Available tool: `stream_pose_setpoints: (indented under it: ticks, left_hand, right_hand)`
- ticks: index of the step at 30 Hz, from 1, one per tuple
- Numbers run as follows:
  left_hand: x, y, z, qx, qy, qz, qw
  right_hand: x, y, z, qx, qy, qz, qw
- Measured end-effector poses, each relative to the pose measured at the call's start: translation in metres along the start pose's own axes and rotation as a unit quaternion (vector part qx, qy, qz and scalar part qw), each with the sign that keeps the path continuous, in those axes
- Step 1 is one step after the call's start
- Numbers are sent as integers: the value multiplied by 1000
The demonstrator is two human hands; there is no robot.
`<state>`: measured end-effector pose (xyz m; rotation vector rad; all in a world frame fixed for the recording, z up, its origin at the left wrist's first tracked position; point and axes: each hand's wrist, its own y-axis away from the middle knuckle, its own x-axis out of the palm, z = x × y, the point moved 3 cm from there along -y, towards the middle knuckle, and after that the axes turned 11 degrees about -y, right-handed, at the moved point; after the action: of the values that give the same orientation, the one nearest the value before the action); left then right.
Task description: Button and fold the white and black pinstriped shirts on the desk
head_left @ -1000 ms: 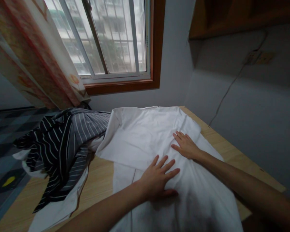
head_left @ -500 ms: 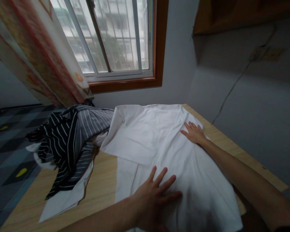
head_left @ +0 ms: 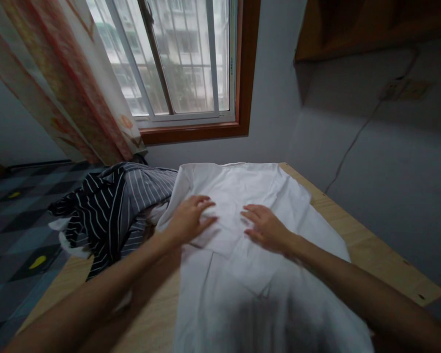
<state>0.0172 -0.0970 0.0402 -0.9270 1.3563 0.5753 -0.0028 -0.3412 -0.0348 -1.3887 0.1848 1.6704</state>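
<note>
A white shirt [head_left: 235,264] lies spread over the wooden table, one sleeve lying across toward the left and its near end running out of the bottom of the view. Over its upper left part is my left hand [head_left: 191,218], fingers bent and apart, holding nothing. My right hand [head_left: 266,226] is to the right of it, above the middle of the shirt, fingers slightly curled and apart with nothing in them. Whether the fingertips touch the cloth I cannot tell. A gap of white fabric lies between the two hands.
Striped black and grey clothes [head_left: 106,206] are heaped on the left of the wooden table [head_left: 375,255]. Beyond them is a checked blue-grey surface [head_left: 7,235]. A window [head_left: 191,63], a curtain [head_left: 77,73] and a wall stand behind. A cable [head_left: 353,142] hangs at right.
My left hand has moved forward and left, up the shirt. My right hand has moved inward, off the shirt's right side, toward the middle. The view has shifted slightly.
</note>
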Motion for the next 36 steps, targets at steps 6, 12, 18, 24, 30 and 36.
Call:
stream_pose_setpoints:
  ticks: [6, 12, 18, 24, 30, 36]
  left_hand:
    - [-15, -73, 120, -217, -135, -22, 966]
    - [3, -89, 152, -275, -135, 47, 951]
    - [4, -111, 170, -279, -132, 55, 950]
    - [-1, -126, 180, -356, -54, 31, 932]
    - [-7, -142, 169, -443, 100, -28, 890]
    - [-3, -191, 152, -421, 91, -65, 900]
  right_hand:
    - [50, -31, 157, -344, -53, 165, 923]
    - [89, -48, 200, -396, -45, 259, 880]
    - [99, -52, 206, -397, -49, 344, 850]
    - [63, -37, 198, -387, -42, 222, 894]
    - [8, -10, 161, -405, -46, -10, 913]
    - [-16, 37, 127, -344, -13, -131, 930]
